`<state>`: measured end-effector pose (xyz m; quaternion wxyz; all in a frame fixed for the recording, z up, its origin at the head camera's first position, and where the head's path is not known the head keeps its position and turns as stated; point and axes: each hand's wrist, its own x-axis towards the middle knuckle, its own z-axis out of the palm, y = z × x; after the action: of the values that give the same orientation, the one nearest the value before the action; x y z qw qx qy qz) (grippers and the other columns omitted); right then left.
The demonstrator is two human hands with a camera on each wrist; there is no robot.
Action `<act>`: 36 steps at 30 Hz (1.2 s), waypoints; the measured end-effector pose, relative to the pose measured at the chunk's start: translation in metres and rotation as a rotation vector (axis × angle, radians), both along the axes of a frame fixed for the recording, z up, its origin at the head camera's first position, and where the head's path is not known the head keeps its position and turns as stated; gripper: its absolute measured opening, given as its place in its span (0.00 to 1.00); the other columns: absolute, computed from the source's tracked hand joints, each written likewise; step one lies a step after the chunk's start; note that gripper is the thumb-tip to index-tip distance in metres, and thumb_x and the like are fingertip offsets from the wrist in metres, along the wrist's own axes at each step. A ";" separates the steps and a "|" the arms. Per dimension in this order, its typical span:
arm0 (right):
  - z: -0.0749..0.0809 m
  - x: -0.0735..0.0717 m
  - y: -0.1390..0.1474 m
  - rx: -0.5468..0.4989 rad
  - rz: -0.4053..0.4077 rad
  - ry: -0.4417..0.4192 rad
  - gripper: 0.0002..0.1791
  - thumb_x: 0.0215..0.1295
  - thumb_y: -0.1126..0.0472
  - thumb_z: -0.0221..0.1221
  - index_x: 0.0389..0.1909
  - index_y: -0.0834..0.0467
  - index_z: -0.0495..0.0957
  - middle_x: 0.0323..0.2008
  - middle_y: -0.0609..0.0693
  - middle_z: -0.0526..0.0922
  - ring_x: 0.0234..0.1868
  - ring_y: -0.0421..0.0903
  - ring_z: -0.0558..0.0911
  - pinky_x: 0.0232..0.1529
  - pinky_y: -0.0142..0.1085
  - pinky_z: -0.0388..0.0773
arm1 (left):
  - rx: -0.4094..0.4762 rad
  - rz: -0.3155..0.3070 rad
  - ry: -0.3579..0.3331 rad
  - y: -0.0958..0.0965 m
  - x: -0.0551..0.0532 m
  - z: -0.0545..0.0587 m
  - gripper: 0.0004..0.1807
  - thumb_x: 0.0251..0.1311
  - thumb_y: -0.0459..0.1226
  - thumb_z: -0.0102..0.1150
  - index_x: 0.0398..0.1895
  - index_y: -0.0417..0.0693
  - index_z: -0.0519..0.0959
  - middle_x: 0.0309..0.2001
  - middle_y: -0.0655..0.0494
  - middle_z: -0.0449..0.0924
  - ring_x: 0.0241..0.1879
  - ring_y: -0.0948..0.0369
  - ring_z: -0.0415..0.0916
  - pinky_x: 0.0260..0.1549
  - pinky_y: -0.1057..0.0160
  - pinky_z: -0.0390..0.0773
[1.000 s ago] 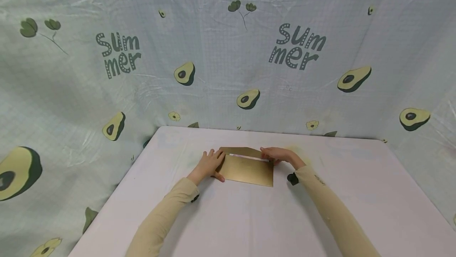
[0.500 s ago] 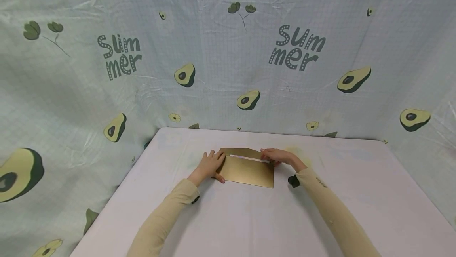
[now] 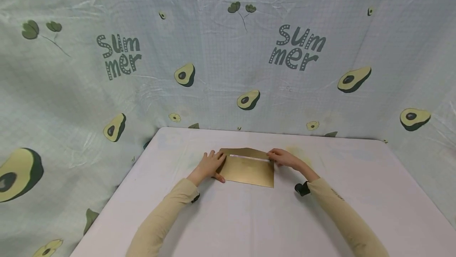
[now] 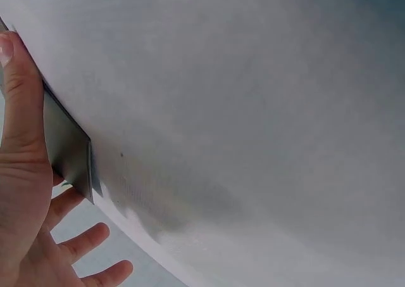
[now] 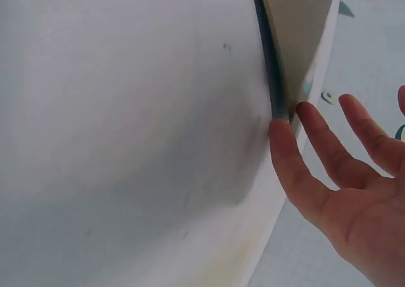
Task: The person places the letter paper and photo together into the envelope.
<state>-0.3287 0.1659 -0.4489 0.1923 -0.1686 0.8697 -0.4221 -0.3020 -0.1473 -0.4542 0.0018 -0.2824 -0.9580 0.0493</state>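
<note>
A gold envelope [image 3: 248, 172] lies on the white table with its flap [image 3: 246, 153] raised along the far side. A thin pale strip shows in the slot between flap and body. My left hand [image 3: 210, 164] grips the envelope's left end, thumb by the near edge and fingers toward the flap; in the left wrist view the thumb [image 4: 24, 103] lies along the envelope's side. At the far right corner, my right hand [image 3: 283, 158] holds the envelope between thumb and index fingertips, its other fingers [image 5: 370, 132] spread in the right wrist view.
The white table [image 3: 249, 225] runs out to a patterned cloth backdrop [image 3: 221, 51] behind and at both sides. Both sleeves are beige, and a dark wrist-worn device [image 3: 303, 188] hangs under the right wrist.
My right hand has slid a little to the right, from the slot to the envelope's right corner, and more of the flap shows. My left hand and the envelope stay in place.
</note>
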 end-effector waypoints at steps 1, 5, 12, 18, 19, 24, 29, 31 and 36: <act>0.001 0.002 0.002 -0.003 0.000 0.006 0.24 0.68 0.50 0.43 0.51 0.68 0.68 0.46 0.62 0.74 0.37 0.48 0.71 0.34 0.35 0.71 | 0.003 -0.001 0.003 0.000 0.000 0.000 0.56 0.29 0.65 0.62 0.62 0.41 0.61 0.61 0.45 0.62 0.57 0.44 0.61 0.46 0.44 0.66; 0.003 0.009 0.008 -0.015 0.003 0.021 0.24 0.68 0.51 0.43 0.52 0.68 0.68 0.47 0.62 0.74 0.42 0.50 0.71 0.36 0.36 0.73 | 0.008 -0.003 0.007 0.000 0.002 0.001 0.56 0.29 0.64 0.63 0.62 0.40 0.61 0.60 0.45 0.62 0.56 0.44 0.61 0.46 0.44 0.65; 0.010 0.021 0.018 -0.034 0.008 0.048 0.25 0.68 0.51 0.42 0.56 0.67 0.65 0.54 0.65 0.70 0.54 0.60 0.69 0.45 0.42 0.74 | 0.007 0.002 -0.008 -0.001 0.000 0.002 0.56 0.30 0.64 0.63 0.63 0.40 0.60 0.62 0.45 0.61 0.58 0.43 0.60 0.47 0.44 0.65; 0.013 0.038 0.026 -0.067 0.019 0.073 0.24 0.69 0.53 0.42 0.55 0.69 0.64 0.55 0.67 0.69 0.55 0.63 0.68 0.46 0.45 0.74 | 0.004 0.014 -0.034 -0.003 0.001 0.004 0.57 0.31 0.64 0.62 0.64 0.41 0.59 0.63 0.46 0.60 0.59 0.43 0.59 0.48 0.43 0.64; 0.013 0.041 0.028 -0.070 0.017 0.075 0.24 0.69 0.54 0.42 0.55 0.69 0.64 0.55 0.67 0.69 0.55 0.63 0.68 0.46 0.45 0.74 | 0.003 0.014 -0.036 -0.003 0.001 0.004 0.57 0.31 0.64 0.62 0.64 0.41 0.59 0.63 0.46 0.60 0.59 0.43 0.59 0.48 0.43 0.64; 0.010 0.055 0.036 -0.068 0.011 0.089 0.23 0.68 0.54 0.44 0.55 0.68 0.65 0.54 0.65 0.70 0.55 0.61 0.69 0.44 0.42 0.75 | -0.007 0.015 -0.042 -0.004 0.003 0.004 0.56 0.33 0.64 0.61 0.65 0.42 0.58 0.63 0.47 0.60 0.59 0.44 0.59 0.49 0.44 0.64; 0.008 0.068 0.042 -0.069 0.005 0.132 0.22 0.67 0.54 0.45 0.54 0.66 0.67 0.52 0.63 0.72 0.53 0.60 0.71 0.42 0.38 0.74 | -0.019 0.003 -0.036 -0.003 0.006 0.004 0.55 0.34 0.63 0.60 0.64 0.41 0.59 0.63 0.47 0.61 0.59 0.45 0.60 0.49 0.45 0.65; 0.007 0.073 0.044 -0.052 -0.003 0.166 0.21 0.67 0.54 0.46 0.53 0.65 0.68 0.51 0.61 0.73 0.52 0.58 0.72 0.42 0.37 0.74 | -0.015 -0.006 -0.034 -0.002 0.008 0.005 0.54 0.35 0.63 0.60 0.64 0.40 0.59 0.63 0.46 0.61 0.59 0.45 0.60 0.50 0.44 0.65; 0.004 0.086 0.048 0.004 -0.019 0.278 0.18 0.65 0.56 0.49 0.50 0.64 0.70 0.49 0.60 0.76 0.49 0.56 0.76 0.43 0.38 0.74 | 0.040 -0.049 -0.032 0.000 0.017 0.012 0.51 0.38 0.58 0.63 0.64 0.40 0.59 0.63 0.44 0.60 0.59 0.43 0.60 0.50 0.40 0.64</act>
<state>-0.2422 0.2139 -0.4445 0.0662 -0.2168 0.8903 -0.3949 -0.2854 -0.1472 -0.4425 -0.0069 -0.3064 -0.9515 0.0255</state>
